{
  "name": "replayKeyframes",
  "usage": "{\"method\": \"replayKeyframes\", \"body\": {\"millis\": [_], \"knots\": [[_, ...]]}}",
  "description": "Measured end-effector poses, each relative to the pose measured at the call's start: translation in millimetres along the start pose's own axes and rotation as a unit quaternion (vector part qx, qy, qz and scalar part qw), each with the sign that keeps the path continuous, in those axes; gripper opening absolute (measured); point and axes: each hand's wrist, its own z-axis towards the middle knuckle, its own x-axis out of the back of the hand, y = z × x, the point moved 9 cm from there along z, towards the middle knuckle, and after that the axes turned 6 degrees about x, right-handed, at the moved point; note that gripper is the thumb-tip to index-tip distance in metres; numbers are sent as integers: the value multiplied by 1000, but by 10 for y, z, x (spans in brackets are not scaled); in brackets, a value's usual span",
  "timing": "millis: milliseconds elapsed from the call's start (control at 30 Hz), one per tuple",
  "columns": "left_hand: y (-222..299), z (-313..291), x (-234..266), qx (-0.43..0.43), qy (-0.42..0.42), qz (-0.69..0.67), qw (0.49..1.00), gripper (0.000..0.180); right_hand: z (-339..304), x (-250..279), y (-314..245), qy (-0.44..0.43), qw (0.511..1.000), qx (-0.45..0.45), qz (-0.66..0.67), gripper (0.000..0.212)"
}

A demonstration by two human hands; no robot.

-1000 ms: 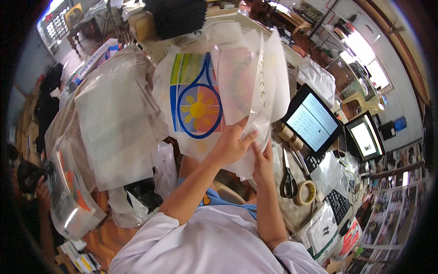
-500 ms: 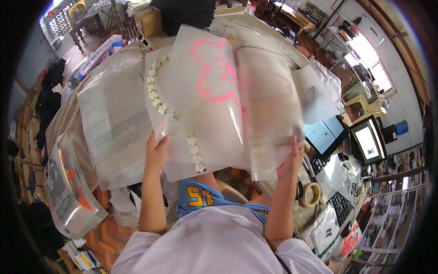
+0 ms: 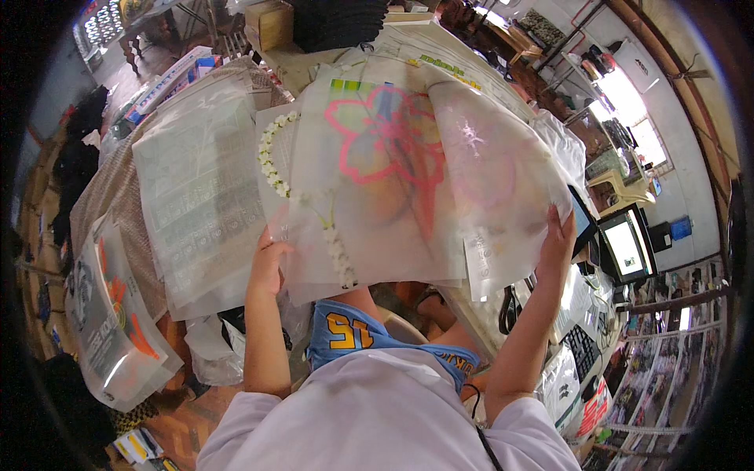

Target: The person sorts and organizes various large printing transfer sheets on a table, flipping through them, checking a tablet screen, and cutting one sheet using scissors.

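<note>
A translucent sheet with a pink flower outline [image 3: 351,161] is spread in front of me, its right half bowed up. My right hand [image 3: 554,239] is closed on its right edge. Beneath its left side lies a sheet with a white flower garland [image 3: 271,169]. My left hand [image 3: 270,263] pinches the left lower edge of the sheets, thumb on top; how many layers it grips I cannot tell. Green, yellow and dark print shows faintly through the film. To the left lies another stack of translucent printed sheets [image 3: 200,196].
Further left, a curled sheet with orange and black print [image 3: 118,322] hangs low. A long box [image 3: 169,86] stands behind the stack. On the right are a monitor [image 3: 628,247], a keyboard [image 3: 581,349] and scissors [image 3: 509,310]. A black pleated item [image 3: 338,23] sits at the back.
My right hand has moved right and drawn the upper sheet wider, so the whole pink flower shows. The sheet now covers the tablet-like screen and tape roll. My left hand has barely moved.
</note>
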Motion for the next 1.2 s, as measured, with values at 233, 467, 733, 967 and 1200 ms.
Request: {"method": "replayKeyframes", "body": {"millis": [233, 467, 733, 967, 1200], "knots": [[-147, -12, -37, -25, -119, -155, 980, 74, -22, -1006, -1309, -222, 934, 155, -231, 39], [-535, 221, -46, 50, -138, -321, 936, 57, -1297, -2267, -917, -400, 823, 260, -309, 36], [-996, 565, 270, 52, -123, -319, 938, 51, -1096, -1841, -188, -225, 962, -41, -151, 37], [-292, 88, -406, 12, -229, -457, 860, 68, -1084, -1571, -90, -152, 969, -128, 148, 35], [-186, 104, -443, -50, -164, -406, 897, 63, -1437, -2048, -290, -324, 941, -64, 74, 50]]}}
